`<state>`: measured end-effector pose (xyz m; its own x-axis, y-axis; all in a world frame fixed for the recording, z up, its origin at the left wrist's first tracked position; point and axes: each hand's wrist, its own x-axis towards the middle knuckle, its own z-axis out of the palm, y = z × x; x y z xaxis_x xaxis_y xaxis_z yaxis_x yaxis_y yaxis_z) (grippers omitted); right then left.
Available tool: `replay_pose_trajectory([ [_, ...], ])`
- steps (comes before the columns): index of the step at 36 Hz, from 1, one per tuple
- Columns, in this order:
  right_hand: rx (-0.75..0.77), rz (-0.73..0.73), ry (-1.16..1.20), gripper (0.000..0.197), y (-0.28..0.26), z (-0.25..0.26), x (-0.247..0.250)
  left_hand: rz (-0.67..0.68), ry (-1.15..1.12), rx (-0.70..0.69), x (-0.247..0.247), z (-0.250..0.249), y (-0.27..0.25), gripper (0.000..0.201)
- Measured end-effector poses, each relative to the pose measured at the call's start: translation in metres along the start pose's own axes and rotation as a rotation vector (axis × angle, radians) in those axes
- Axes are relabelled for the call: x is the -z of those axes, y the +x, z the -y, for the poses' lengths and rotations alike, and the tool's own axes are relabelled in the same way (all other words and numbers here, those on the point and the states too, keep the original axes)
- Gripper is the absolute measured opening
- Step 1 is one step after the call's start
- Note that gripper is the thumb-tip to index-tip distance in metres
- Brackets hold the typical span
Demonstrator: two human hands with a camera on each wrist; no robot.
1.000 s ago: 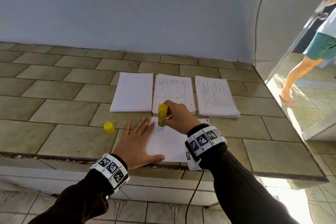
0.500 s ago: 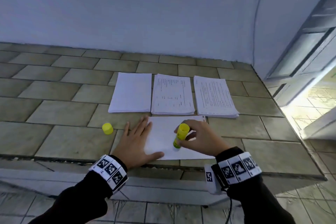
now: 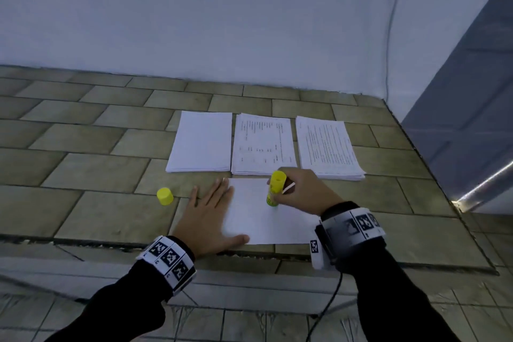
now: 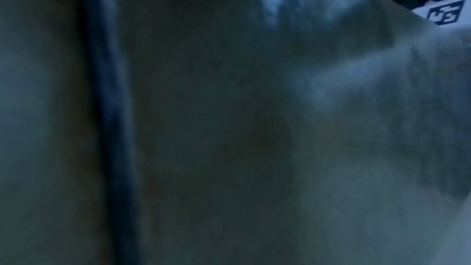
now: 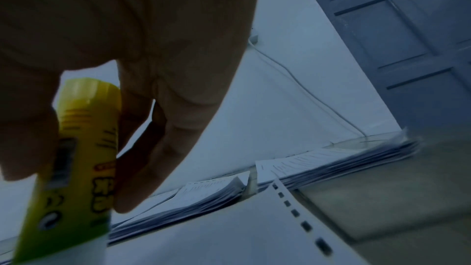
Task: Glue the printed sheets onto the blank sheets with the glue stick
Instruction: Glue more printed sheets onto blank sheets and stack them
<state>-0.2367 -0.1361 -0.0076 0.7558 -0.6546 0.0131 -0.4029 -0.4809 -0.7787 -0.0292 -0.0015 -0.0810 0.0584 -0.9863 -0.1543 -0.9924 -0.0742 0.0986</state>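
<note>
While the left hand (image 3: pixel 206 216) lies flat, fingers straight, pinning the blank sheet (image 3: pixel 258 219) at the worktop's (image 3: pixel 83 175) 6 o'clock edge, the right hand (image 3: pixel 302 189) grips the uncapped glue stick (image 3: pixel 274 189) tip-down on it, so gluing is underway and the printed stacks (image 3: pixel 263 144) at 12 o'clock still await.

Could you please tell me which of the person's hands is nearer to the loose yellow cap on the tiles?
Left. The left hand lies flat just right of the cap; the right hand holds the glue stick farther right.

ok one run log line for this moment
step: spreading glue | right hand: grips glue stick, tip on loose sheet | left hand: flat on sheet edge | cap: off, on tiles
</note>
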Motion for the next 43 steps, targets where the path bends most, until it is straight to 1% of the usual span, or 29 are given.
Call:
replay_pose_trajectory([
  [3,-0.035,-0.037,-0.024,0.007,0.013,-0.001,0.003,-0.006,0.011,0.002,-0.001,0.000,0.000,0.136],
  [7,-0.081,-0.080,-0.066,0.014,0.023,-0.002,0.007,-0.001,0.012,0.012,0.000,-0.001,-0.001,0.123],
  [10,-0.103,-0.089,-0.072,0.016,0.022,-0.008,0.009,-0.021,-0.011,0.008,0.000,0.000,-0.001,0.119],
  [12,-0.108,-0.097,-0.066,0.015,0.016,-0.013,0.011,-0.037,-0.049,0.012,0.000,0.000,-0.001,0.121],
  [15,-0.070,-0.096,-0.003,0.013,0.000,-0.020,0.014,-0.042,-0.079,0.031,0.001,-0.001,-0.003,0.134],
  [17,-0.054,-0.082,0.009,0.013,-0.013,-0.025,0.018,-0.056,-0.093,0.042,0.000,-0.002,-0.002,0.135],
  [20,-0.042,-0.049,0.017,0.024,-0.030,-0.030,0.024,-0.055,-0.092,0.041,0.000,-0.001,-0.002,0.136],
  [23,-0.062,-0.041,0.033,0.019,-0.043,-0.033,0.030,-0.040,-0.084,0.038,0.001,0.000,-0.001,0.136],
  [28,-0.079,-0.002,0.030,0.021,-0.055,-0.035,0.037,-0.033,-0.063,0.038,0.000,-0.002,-0.001,0.138],
  [30,-0.087,0.031,0.042,0.021,-0.058,-0.034,0.038,-0.033,-0.062,0.038,0.000,-0.002,-0.001,0.134],
  [33,-0.104,0.111,0.027,0.022,-0.059,-0.031,0.038,-0.044,-0.041,0.044,-0.002,-0.003,-0.002,0.123],
  [35,-0.106,0.138,0.017,0.023,-0.058,-0.031,0.038,-0.060,-0.040,0.043,-0.002,-0.003,-0.001,0.121],
  [43,-0.110,0.023,-0.034,0.023,-0.037,-0.036,0.050,-0.022,-0.002,0.040,0.000,-0.002,-0.002,0.121],
])
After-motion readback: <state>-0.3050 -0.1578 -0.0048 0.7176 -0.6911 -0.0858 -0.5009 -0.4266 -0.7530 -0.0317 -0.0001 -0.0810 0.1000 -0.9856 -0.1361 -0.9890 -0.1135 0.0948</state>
